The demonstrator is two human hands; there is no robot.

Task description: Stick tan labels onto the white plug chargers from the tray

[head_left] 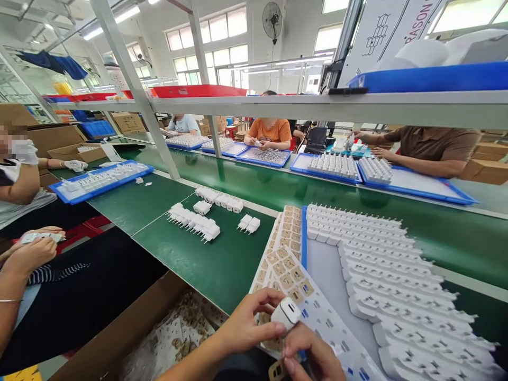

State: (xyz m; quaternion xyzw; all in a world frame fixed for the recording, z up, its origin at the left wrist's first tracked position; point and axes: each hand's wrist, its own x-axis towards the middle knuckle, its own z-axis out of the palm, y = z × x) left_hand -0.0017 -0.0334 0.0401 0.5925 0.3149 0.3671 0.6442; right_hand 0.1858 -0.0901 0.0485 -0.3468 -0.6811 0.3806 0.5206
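Observation:
My left hand (254, 323) grips a white plug charger (286, 313) between thumb and fingers, with its slotted port face turned up and to the right. Just below, my right hand (313, 352) is closed near the charger, pinching a small tan sticker (277, 370) with cut-outs. Partly under my hands lie sheets of tan stickers (286, 267), some spots on them peeled bare. To the right, a blue-rimmed tray (304, 238) carries dense rows of white chargers (381, 270), pins pointing up and away.
Several white chargers (194, 222) lie grouped on the green bench (159, 233). Below its edge, an open carton (170, 328) contains scrap sheets. Co-workers sit at left and across the belt (246, 180), beside blue trays (103, 181). A shelf beam (278, 108) crosses overhead.

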